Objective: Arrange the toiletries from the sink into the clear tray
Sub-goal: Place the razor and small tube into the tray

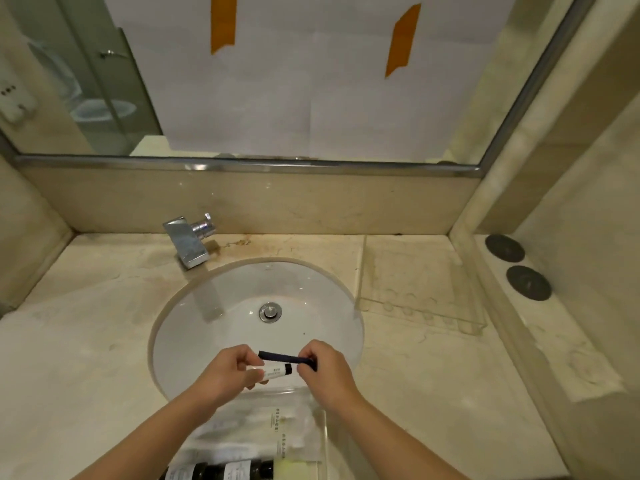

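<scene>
Over the sink [214,306], the left hand [228,372] pinches a white tube [277,371]; the right hand [325,368] grips a dark stick [284,357] just above it.

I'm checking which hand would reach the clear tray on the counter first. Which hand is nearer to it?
Right. The right hand is over the sink's near right side, below and left of the clear tray. The left hand is farther left, over the basin, holding a small white tube.

white tube [275,371], dark stick [285,358], over sink [207,327]
</scene>
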